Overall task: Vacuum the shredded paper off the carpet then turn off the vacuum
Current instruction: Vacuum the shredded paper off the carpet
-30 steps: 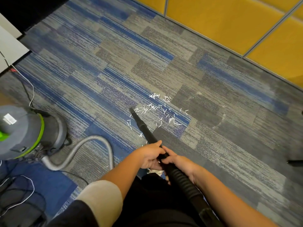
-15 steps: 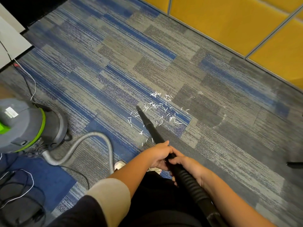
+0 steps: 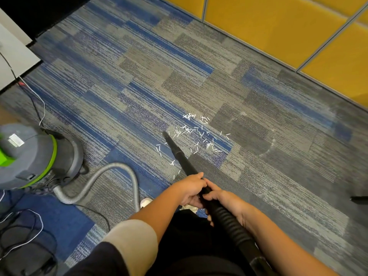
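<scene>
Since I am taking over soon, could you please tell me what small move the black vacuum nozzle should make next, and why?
Probably sweep the black tapered vacuum nozzle rightward: its tip sits at the left edge of the white shredded paper strips, most lying right of it on the blue-grey carpet.

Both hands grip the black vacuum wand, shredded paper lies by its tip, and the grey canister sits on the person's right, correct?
Not quite. The head view shows the canister on the person's left, not right. The left hand and right hand do grip the wand, with shredded paper by its tip.
</scene>
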Tool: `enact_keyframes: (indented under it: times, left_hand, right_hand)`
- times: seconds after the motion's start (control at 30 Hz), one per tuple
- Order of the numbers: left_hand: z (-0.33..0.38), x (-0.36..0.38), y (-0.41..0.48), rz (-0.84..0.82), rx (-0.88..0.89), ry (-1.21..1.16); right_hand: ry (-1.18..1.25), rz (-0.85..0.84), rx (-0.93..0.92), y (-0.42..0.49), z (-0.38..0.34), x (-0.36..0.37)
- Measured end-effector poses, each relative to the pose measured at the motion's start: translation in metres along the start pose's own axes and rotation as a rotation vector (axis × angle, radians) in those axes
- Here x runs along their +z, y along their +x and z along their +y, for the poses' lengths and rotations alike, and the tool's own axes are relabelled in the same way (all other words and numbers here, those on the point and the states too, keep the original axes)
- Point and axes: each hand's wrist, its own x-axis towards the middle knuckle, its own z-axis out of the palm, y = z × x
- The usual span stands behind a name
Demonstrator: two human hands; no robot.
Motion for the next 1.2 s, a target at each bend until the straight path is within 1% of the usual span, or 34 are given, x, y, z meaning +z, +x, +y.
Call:
enact_keyframes:
  times: [0.23,0.57,0.77,0.87,1.07,1.2]
  left_hand:
    - [-0.007,-0.009,-0.007,-0.003,0.003,-0.002]
    - [-0.003,0.000,-0.002,0.000,0.016,-0.012]
    - [-0.010,-0.005,-0.007,0.007,0.020,-0.040]
    - [-0.012,-0.006,-0.009,0.019,0.007,-0.042]
    - [-0.012,0.004,-0.015,-0.026,-0.039,-0.048]
    - [-0.012,0.001,-0.015,-0.028,-0.046,-0.055]
  right_hand:
    - [-0.073,-0.018,0.012,0.001,-0.001,0.009]
    - [-0.047,-0.004,-0.002,-0.003,-0.002,0.001]
    - [-0.089,-0.011,0.018,-0.003,-0.001,0.006]
    - [-0.097,-0.021,0.023,-0.003,0.001,0.006]
    - [-0.094,-0.025,0.048,-0.011,0.010,-0.002]
    - [-0.085,-0.028,0.039,-0.011,0.009,0.000]
